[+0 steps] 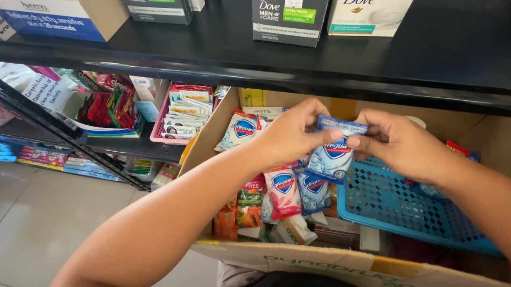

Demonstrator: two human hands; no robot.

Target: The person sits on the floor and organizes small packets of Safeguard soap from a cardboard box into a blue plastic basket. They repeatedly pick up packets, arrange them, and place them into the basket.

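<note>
Small blue-and-white plastic soap sachet (333, 154) hangs upright, long axis vertical, top edge pinched by left hand (294, 134) and right hand (397, 143); glossy, crinkled.

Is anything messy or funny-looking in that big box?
Yes. The soap sachets in the cardboard box lie jumbled, tilted every way, some hanging in a strip. Left hand and right hand both pinch one blue sachet above the blue basket.
</note>
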